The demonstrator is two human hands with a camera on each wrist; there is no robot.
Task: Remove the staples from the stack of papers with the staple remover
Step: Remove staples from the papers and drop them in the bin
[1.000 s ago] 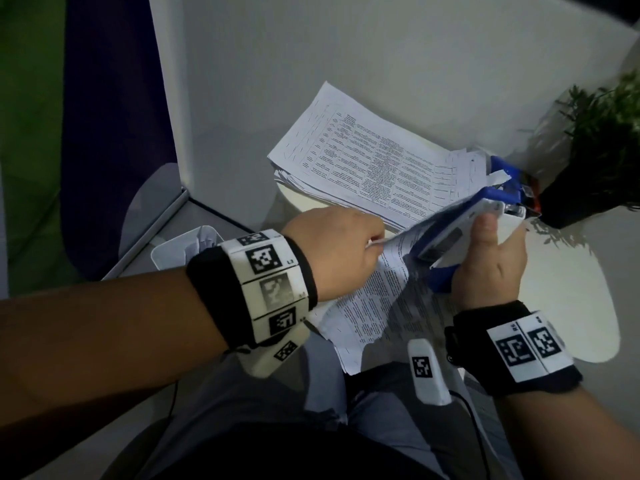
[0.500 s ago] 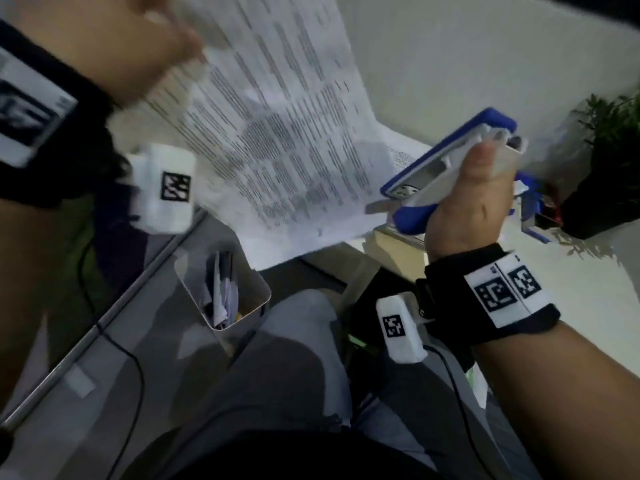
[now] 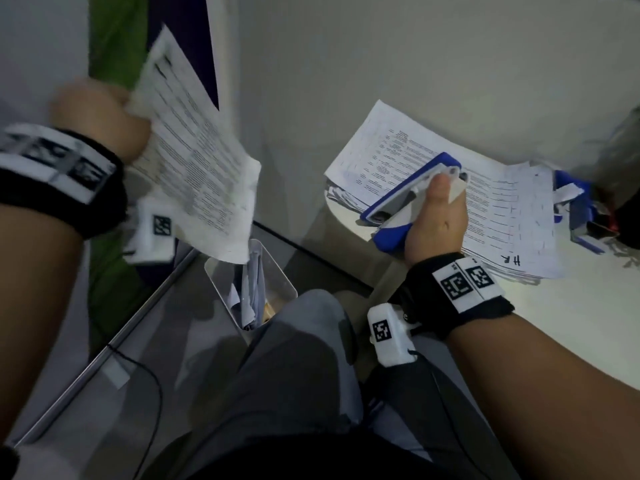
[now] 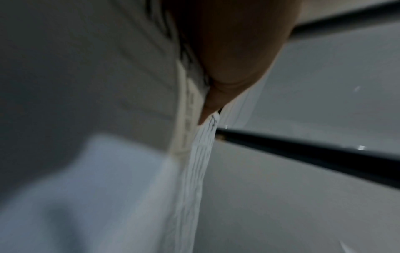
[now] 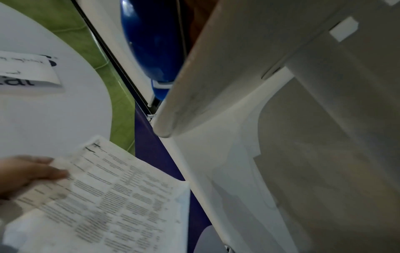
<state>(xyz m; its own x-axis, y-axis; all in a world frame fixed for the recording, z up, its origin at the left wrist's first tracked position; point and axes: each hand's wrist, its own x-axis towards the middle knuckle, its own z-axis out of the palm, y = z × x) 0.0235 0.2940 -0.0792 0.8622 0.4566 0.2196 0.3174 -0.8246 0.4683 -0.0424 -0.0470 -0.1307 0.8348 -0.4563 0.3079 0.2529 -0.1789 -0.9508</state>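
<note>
white table (image 3: 571, 341), dim room | stack (image 3: 502, 209) far right on it | right hand (image 3: 437, 221) wrapped round remover (image 3: 401, 199), just above stack, nearer | left hand (image 3: 100, 119) pinches loose sheets (image 3: 197, 157) far left, over bin (image 3: 221, 275)

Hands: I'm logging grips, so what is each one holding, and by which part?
Left hand pinches printed sheets at their edge. Right hand grips the staple remover around its rear end.
</note>
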